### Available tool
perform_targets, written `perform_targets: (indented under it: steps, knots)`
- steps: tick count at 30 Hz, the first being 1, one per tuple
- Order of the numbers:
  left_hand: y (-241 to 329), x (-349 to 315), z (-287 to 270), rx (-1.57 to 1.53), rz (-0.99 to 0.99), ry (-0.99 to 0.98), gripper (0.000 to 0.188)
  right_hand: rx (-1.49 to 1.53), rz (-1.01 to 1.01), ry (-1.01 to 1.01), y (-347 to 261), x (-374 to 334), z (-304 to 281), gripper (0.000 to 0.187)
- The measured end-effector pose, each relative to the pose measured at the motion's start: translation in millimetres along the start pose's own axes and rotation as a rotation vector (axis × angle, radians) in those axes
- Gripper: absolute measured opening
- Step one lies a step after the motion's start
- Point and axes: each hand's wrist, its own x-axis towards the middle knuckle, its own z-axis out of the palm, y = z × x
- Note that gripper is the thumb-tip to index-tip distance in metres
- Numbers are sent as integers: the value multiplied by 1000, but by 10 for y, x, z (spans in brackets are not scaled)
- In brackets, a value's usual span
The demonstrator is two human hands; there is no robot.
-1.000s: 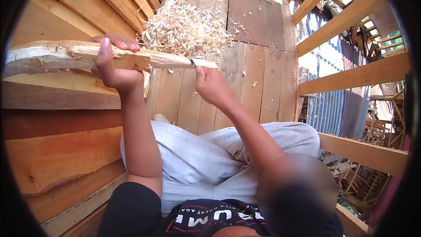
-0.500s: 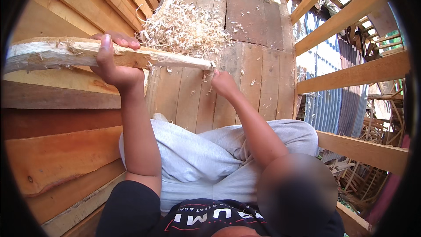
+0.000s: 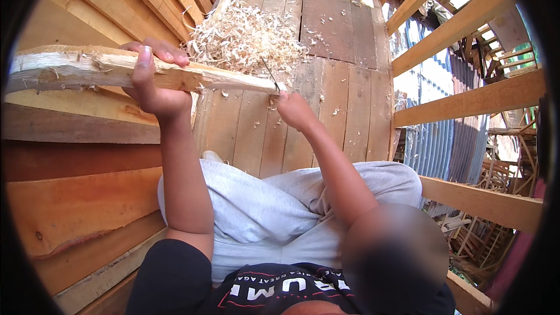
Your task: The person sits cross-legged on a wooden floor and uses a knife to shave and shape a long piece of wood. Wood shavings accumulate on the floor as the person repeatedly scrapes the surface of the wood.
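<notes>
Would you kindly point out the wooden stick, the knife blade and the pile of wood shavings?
wooden stick point(image 3: 76, 69), head view, on its thick bark-streaked end.
knife blade point(image 3: 269, 74), head view, on the thin dark blade.
pile of wood shavings point(image 3: 242, 38), head view, on the heap's middle.

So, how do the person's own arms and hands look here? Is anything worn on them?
Both forearms are bare from the upper arm down. The left hand and the right hand wear no gloves, and no rings, watch or bracelet can be seen. The short sleeve of a black T-shirt covers the left upper arm. The right upper arm is mostly hidden behind a blurred patch.
</notes>
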Motion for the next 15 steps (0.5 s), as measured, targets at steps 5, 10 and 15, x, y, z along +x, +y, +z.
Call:
perform_targets:
  steps: [5,10,15]
  knots:
    - [-27,12,-92,-49,-22,7,15,-38,6,7,-116,-137,-9,51]
    - [25,-8,-15,-8,-18,22,14,-5,-109,23,-99,-112,62,52]
    - [11,-1,-25,-48,-24,-31,15,3,-16,42,27,-40,28,53]
